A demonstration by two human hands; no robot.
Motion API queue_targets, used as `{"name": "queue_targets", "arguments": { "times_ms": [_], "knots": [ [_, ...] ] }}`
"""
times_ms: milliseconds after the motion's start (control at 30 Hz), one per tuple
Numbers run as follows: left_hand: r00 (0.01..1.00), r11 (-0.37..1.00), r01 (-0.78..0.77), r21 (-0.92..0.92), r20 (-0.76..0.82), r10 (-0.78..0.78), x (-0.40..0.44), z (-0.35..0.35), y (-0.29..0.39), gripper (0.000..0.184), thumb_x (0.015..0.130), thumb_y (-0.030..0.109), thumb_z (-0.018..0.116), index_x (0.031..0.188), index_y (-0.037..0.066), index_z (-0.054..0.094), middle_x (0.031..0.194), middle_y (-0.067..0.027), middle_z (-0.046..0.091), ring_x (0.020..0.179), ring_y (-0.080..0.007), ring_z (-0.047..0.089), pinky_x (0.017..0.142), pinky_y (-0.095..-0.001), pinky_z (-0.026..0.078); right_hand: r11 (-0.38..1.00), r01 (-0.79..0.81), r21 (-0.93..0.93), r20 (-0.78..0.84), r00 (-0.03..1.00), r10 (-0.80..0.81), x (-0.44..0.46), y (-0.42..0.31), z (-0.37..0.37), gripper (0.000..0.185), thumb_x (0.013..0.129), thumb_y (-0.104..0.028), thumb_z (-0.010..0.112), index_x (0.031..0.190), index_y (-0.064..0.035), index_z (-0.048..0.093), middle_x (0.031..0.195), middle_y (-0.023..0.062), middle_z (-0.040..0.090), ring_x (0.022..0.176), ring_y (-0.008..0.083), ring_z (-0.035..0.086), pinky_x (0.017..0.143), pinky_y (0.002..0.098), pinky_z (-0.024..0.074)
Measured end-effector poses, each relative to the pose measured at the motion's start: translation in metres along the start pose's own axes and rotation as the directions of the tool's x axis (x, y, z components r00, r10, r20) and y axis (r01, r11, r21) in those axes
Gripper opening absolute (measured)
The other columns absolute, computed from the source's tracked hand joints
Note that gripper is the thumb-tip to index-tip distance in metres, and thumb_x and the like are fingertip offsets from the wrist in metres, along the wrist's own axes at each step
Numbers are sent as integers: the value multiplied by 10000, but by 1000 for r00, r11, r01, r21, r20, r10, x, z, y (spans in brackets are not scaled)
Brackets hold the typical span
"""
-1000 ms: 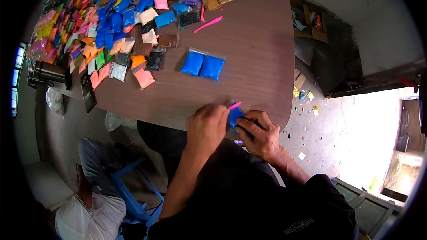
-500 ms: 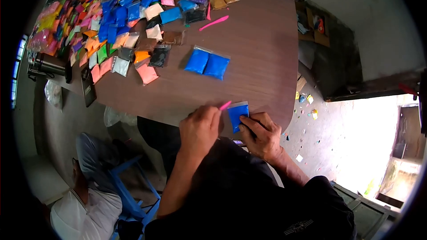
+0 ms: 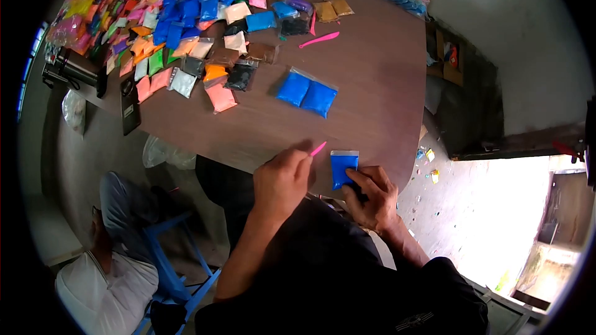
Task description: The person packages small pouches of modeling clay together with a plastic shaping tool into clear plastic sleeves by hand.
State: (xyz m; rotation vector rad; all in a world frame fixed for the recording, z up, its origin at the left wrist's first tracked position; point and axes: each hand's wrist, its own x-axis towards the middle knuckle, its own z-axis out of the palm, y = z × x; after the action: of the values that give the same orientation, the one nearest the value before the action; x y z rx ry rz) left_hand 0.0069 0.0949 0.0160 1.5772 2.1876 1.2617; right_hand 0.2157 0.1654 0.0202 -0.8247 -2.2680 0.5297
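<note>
Left hand (image 3: 282, 178): knuckles up, fingers curled around a pink tool (image 3: 318, 148), its end poking out forward. Right hand (image 3: 374, 197): angled inward, thumb and fingers pinching a blue packet (image 3: 343, 164) by its lower right side, at the bench's (image 3: 379, 99) near edge. Tool and packet apart. Farther out: two blue packets (image 3: 307, 92) side by side.

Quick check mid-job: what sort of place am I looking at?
Probably a workshop or packing room: a table heaped with coloured packets, a blue packet in the right hand, and a cardboard box by the wall.
</note>
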Motion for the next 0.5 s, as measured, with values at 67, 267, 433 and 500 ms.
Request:
{"name": "queue_targets", "arguments": {
  "times_ms": [67, 267, 433, 500],
  "knots": [
    [995, 996, 10, -94, -98, -19, -2, -3, -14, 104, 918, 77, 793, 963, 20, 719, 832, -166, 731, 665, -307, 710, 612, -364, 554, 1000, 15, -22, 32, 999, -15, 3, -5, -6, 318, 786, -70, 841, 1095, -64, 765, 1007, 104, 665, 755, 278, 704, 627, 393, 598],
    [979, 947, 97, -307, -144, -147, 0, -13, -21, 107, 939, 64, 793, 944, -9, 714, 721, -113, 670, 591, -141, 585, 575, -286, 484, 993, -54, -102, 84, 995, 62, 15, 8, -2, 344, 817, -122, 842, 1146, -80, 752, 1105, 112, 650, 814, 301, 726, 654, 415, 614],
    [964, 968, 34, -248, -247, -98, 2, -18, -32, 109, 938, 62, 793, 937, -9, 710, 731, -119, 683, 595, -161, 609, 583, -295, 499, 980, -93, -175, 5, 995, 96, 59, 23, 12, 334, 822, -112, 871, 1130, -53, 757, 1170, 144, 672, 901, 338, 746, 742, 417, 633],
    [971, 972, 48, -230, -216, -100, 2, -21, -38, 120, 934, 72, 797, 974, 0, 709, 831, -162, 731, 679, -280, 714, 628, -333, 558, 979, -115, -170, 3, 993, 117, 72, 27, 18, 311, 832, -126, 874, 1112, -49, 764, 1180, 139, 676, 927, 345, 750, 783, 419, 644]
  ]
}}
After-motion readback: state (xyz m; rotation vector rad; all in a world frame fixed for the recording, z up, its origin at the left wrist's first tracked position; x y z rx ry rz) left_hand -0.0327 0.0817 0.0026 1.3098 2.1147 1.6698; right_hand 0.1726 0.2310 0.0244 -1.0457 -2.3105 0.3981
